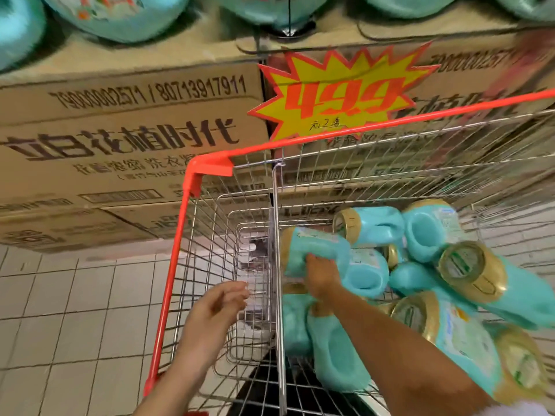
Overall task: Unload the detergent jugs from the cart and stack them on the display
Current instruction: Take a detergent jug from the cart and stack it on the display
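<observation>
Gripping a teal detergent jug (315,247) with the right hand (322,274), fingers curling over its side, low inside the wire cart (405,151). Holding it on its side, gold cap turned toward the cart's upright metal divider (277,235). Reaching the right forearm across the other jugs (429,232) heaped in the cart's right half. Keeping the left hand (216,307) relaxed and grasping nothing, fingers loosely bent, hovering over the cart's left half just beside the divider.

Standing over a floor (60,295) of pale square tiles with dark grout, showing to the left of the cart and through its mesh. Facing a shop display beyond the cart's far side: brown cardboard cartons (129,139) stacked in layers down to the floor, printed with dark characters and long numbers. Looking up at more teal display jugs (120,16) sitting on top of the cartons, above and beyond the cart, blurred at the upper edge of the view.

Passing, just above the cart's far rim, a yellow-and-red starburst price sign (339,97) with big red digits, hanging in front of the cartons. Working inside the red rim (168,295) running along the cart's left and far edges.

Carrying, in the cart's right half, a loose heap of teal jugs lying at all angles, touching and overlapping, several gold caps (471,268) tilting upward toward the cart's right side.
</observation>
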The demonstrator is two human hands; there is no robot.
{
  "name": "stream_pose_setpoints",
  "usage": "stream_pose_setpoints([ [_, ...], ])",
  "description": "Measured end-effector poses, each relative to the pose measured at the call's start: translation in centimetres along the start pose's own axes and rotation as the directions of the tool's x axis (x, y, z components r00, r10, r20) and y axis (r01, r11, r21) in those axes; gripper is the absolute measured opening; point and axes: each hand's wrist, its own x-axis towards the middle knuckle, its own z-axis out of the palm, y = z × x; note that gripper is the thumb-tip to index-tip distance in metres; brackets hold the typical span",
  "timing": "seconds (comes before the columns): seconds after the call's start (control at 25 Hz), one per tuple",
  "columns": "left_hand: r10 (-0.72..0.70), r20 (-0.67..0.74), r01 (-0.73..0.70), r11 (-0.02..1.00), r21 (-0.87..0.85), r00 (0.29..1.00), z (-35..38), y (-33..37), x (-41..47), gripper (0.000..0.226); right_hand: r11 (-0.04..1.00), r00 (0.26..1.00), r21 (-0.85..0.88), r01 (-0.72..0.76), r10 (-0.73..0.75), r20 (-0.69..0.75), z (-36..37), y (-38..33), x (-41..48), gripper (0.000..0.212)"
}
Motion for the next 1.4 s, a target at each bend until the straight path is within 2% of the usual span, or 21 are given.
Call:
stream_pose_setpoints([
  [0.12, 0.014, 0.000, -0.014, 1.000, -0.023, 1.000, 0.3, 0.5, 0.3, 0.022, 0.972, 0.995, 0.216, -0.090, 0.099, -0.030, -3.0, 1.3, -0.4, 0.046],
  [0.2, 0.037, 0.019, -0.037, 0.998, -0.045, 0.999, 0.5, 1.3, 0.7, 0.024, 0.923, 0.988, 0.372, -0.097, 0.136, -0.079, -4.3, 2.4, -2.2, 0.047],
  [0.36, 0.079, 0.040, -0.075, 0.993, -0.096, 0.996, 1.4, 3.1, 1.4, 0.020, 0.924, 0.966, 0.381, 0.028, 0.073, -0.250, -7.8, 3.8, -8.2, 0.055],
  [0.44, 0.094, 0.080, -0.084, 0.989, -0.118, 0.992, 2.5, 3.9, 1.4, 0.018, 0.847, 0.927, 0.522, 0.098, 0.113, -0.357, -11.1, 4.8, -11.4, 0.047],
  [0.52, 0.099, 0.128, -0.078, 0.985, -0.157, 0.987, 4.1, 4.7, 1.2, 0.028, 0.711, 0.897, 0.683, 0.167, 0.177, -0.404, -14.3, 6.0, -14.7, 0.036],
  [0.64, 0.131, 0.203, -0.087, 0.973, -0.215, 0.970, 6.6, 6.0, 0.3, 0.049, 0.372, 0.879, 0.874, 0.312, 0.235, -0.414, -16.7, 6.6, -19.9, 0.036],
  [0.68, 0.145, 0.244, -0.080, 0.962, -0.261, 0.959, 7.4, 6.6, -0.1, 0.058, 0.244, 0.875, 0.899, 0.364, 0.240, -0.420, -17.0, 6.6, -21.2, 0.034],
  [0.76, 0.185, 0.352, -0.036, 0.920, -0.391, 0.918, 8.5, 7.4, -0.6, 0.085, 0.055, 0.872, 0.903, 0.426, 0.242, -0.426, -17.0, 6.2, -23.0, 0.022],
  [0.8, 0.202, 0.402, 0.004, 0.890, -0.455, 0.893, 9.0, 7.9, -0.8, 0.096, -0.017, 0.873, 0.898, 0.439, 0.245, -0.422, -16.9, 5.9, -23.6, 0.018],
  [0.88, 0.214, 0.459, 0.080, 0.837, -0.541, 0.862, 9.5, 8.7, -1.2, 0.100, -0.116, 0.872, 0.886, 0.450, 0.272, -0.407, -16.8, 5.5, -24.2, 0.016],
  [1.0, 0.265, 0.452, 0.033, 0.834, -0.551, 0.851, 9.6, 9.2, -1.7, 0.081, -0.150, 0.862, 0.884, 0.442, 0.342, -0.373, -16.7, 4.8, -24.6, 0.015],
  [1.16, 0.272, 0.368, -0.021, 0.827, -0.562, 0.889, 8.4, 8.9, -3.2, 0.068, -0.098, 0.859, 0.905, 0.414, 0.372, -0.353, -16.4, 3.6, -24.6, 0.026],
  [1.28, 0.286, 0.268, -0.099, 0.832, -0.546, 0.920, 6.5, 8.1, -4.6, 0.063, -0.092, 0.889, 0.919, 0.383, 0.308, -0.340, -15.9, 2.0, -23.9, 0.030],
  [1.4, 0.301, 0.140, -0.187, 0.830, -0.526, 0.943, 4.0, 6.9, -6.5, 0.061, -0.077, 0.929, 0.936, 0.345, 0.170, -0.328, -15.5, 0.2, -23.2, 0.035],
])
